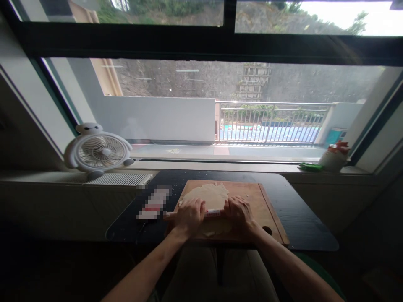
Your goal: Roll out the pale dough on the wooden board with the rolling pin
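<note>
On the dark table (302, 218) sits one wooden cutting board (264, 209) with one flattened sheet of dough (208, 195). My two hands grasp one rolling pin (213, 213) lying across the dough: left hand (190, 213) on its left part, right hand (238, 212) on its right, fingers curled over it. One white fan (103, 151) stands at far left, near one window.
</note>
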{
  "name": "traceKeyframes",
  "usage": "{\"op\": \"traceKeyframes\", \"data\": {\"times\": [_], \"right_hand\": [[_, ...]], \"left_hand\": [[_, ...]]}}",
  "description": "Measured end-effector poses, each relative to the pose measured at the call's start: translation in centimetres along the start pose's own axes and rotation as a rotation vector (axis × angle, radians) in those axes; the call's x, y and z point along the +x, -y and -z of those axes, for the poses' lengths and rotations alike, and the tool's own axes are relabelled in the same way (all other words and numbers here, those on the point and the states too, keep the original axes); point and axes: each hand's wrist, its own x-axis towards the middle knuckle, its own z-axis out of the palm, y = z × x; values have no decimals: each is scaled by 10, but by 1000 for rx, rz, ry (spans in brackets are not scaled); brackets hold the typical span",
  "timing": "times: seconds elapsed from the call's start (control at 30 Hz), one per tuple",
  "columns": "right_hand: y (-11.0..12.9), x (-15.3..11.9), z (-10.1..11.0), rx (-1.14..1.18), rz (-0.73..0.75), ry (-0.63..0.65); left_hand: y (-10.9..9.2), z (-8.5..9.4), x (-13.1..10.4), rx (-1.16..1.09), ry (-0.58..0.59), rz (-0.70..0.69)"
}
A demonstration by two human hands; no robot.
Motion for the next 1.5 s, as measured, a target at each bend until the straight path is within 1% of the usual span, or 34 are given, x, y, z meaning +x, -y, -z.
{"op": "traceKeyframes", "data": {"times": [0.1,0.2,0.27,0.37,0.47,0.53,0.63,0.73,0.83,0.9,1.0,1.07,1.13,1.2,1.27,1.43,1.5], "right_hand": [[1,-12,8,7,51,24],[-3,-12,7,7,53,38],[-7,-6,2,2,41,34],[-10,1,-3,-5,26,24],[-7,5,-3,-1,23,17],[-3,7,-2,3,14,12],[4,4,-1,12,4,14],[5,-5,3,31,25,29],[0,-7,3,46,48,43],[-5,-1,-2,48,43,42],[-10,12,-11,39,-1,15],[-10,14,-12,35,-24,-4],[-9,10,-9,43,-14,-4],[-8,3,-6,56,8,13],[-9,2,-5,66,14,39],[-15,22,-15,44,-58,68],[-14,24,-15,33,-70,67]], "left_hand": [[-5,3,-9,-13,6,-31],[-8,7,-10,-15,16,-41],[-5,11,-9,-9,21,-59],[9,16,-13,34,23,-78],[27,18,-20,121,-3,13],[34,16,-22,150,-18,86],[35,14,-24,137,-12,128],[32,14,-27,106,8,108],[31,14,-22,78,37,92],[30,13,-12,80,43,108],[28,12,0,95,26,132],[26,12,1,98,28,118],[23,13,-3,96,48,92],[23,14,-7,91,84,76],[24,13,-7,85,122,78],[26,10,8,96,162,146],[25,12,9,99,166,152]]}}
